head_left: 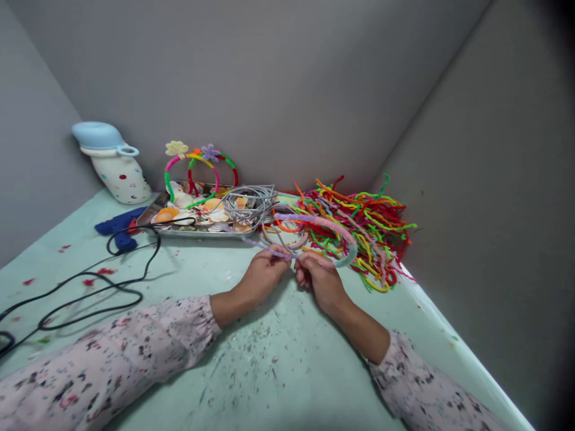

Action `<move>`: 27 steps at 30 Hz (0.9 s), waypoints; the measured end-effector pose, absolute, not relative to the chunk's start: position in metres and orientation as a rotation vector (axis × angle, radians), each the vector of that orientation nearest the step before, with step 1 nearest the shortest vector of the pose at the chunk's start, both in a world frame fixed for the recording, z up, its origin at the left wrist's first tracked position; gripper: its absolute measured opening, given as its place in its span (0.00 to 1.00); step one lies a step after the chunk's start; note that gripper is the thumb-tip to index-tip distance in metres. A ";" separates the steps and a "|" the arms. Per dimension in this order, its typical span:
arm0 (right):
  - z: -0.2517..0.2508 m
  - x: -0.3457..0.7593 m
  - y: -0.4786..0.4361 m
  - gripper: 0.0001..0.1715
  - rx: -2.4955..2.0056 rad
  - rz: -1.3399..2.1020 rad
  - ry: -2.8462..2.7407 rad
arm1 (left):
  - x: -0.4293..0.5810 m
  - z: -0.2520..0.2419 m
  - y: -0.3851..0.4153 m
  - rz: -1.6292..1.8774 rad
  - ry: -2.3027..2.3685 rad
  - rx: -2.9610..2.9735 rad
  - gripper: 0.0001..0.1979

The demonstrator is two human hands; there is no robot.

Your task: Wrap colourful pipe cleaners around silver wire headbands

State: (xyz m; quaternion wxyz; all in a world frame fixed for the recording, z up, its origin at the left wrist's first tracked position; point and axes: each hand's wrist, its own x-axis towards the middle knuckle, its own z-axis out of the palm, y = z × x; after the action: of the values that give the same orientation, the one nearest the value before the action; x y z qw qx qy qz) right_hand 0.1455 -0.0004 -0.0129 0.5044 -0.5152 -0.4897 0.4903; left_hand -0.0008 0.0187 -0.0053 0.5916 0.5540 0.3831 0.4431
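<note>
My left hand (266, 270) and my right hand (320, 278) rest close together on the pale green table (269, 371). Both are closed in a pinch on a headband (330, 230) wrapped in pastel pink, lilac and mint pipe cleaner. The headband arches up and away from my fingers. A loose lilac pipe cleaner end (256, 242) trails from my left hand toward the tray. Just behind the headband lies a heap of coloured pipe cleaners (368, 221).
A metal tray (179, 230) holds shells, a bundle of bare wire headbands (249, 200) and two finished flower headbands (197, 164). A blue glue gun (119, 230) with a black cord (90, 287) lies at left, near a white-and-blue jug (114, 161). Grey walls enclose the table.
</note>
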 end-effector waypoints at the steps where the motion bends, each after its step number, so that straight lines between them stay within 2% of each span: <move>1: -0.013 0.146 -0.001 0.11 -1.239 1.190 -1.177 | -0.001 -0.006 0.019 1.037 0.887 1.299 0.01; 14: -0.012 0.145 -0.001 0.10 -1.242 1.241 -1.159 | 0.000 -0.001 0.019 1.068 0.865 1.331 0.06; 19: -0.011 0.145 -0.001 0.11 -1.254 1.246 -1.170 | 0.000 0.001 0.018 1.063 0.870 1.287 0.02; 27: -0.009 0.145 -0.002 0.12 -1.246 1.229 -1.204 | -0.001 -0.003 0.020 1.044 0.918 1.298 0.03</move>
State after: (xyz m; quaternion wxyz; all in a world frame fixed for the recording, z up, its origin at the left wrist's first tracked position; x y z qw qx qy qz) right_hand 0.1450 -0.0023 -0.0088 0.4872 -0.5122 -0.4949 0.5053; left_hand -0.0014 0.0202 -0.0034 0.5809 0.5553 0.3929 0.4470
